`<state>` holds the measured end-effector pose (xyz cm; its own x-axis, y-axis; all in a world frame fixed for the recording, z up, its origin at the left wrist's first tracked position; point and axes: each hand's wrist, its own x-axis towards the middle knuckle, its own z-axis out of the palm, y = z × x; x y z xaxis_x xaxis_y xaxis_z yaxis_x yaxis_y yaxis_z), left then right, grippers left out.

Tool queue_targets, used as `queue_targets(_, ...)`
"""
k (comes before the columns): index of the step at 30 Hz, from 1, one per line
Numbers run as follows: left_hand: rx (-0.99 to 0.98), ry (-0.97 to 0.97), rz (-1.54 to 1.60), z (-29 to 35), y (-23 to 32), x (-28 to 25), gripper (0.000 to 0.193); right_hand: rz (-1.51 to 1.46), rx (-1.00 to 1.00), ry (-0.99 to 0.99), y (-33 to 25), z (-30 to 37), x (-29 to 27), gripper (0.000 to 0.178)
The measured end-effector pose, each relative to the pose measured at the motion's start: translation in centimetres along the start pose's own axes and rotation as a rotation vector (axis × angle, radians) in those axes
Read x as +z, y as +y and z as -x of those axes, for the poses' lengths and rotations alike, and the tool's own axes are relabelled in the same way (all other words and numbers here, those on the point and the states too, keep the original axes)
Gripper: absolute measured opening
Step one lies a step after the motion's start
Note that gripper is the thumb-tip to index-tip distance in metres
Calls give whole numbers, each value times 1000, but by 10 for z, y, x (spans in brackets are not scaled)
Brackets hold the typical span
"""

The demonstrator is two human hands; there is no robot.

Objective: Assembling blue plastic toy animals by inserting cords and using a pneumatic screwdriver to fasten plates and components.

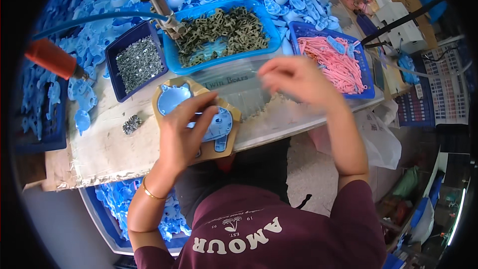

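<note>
A tan, many-sided fixture (196, 85) lies near the table's front edge. Two blue plastic shell pieces rest on it: a rounded one with small ears (173, 98) and another (219, 125) with holes and raised details. My left hand (181, 127) hovers over the fixture between these pieces, thumb and fingers apart, partly covering them. Whether its fingertips touch the plastic is hard to tell. My right hand (295, 78) is raised to the right, between the fixture and a basket of pink strip-like parts (338, 65). Motion blurs its fingers, so anything in them cannot be made out.
A light-blue tray of dark metal clips (226, 27) and a dark-blue bin of small screws (139, 62) stand behind the fixture. An orange-handled tool (52, 59) hangs left; a metal machine head (167, 17) reaches in above. Screws (132, 124) lie piled on the table (104, 154).
</note>
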<state>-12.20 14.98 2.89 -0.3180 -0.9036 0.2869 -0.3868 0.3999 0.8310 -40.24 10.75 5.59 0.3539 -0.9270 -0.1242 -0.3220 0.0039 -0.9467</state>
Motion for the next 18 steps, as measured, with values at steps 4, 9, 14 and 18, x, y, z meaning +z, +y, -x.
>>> queue_targets(4,-213,41,329,2,-6,-4,20,1202,117,616,74,19,-116,13)
queue_targets(9,-345,31,534,7,-2,0,23,1211,188,587,107,13,-129,16)
queue_targets(14,-373,47,485,9,-14,-7,21,1113,102,581,113,15,-125,24)
queue_targets(18,-460,97,494,6,-14,-15,21,871,93,548,84,24,-125,31)
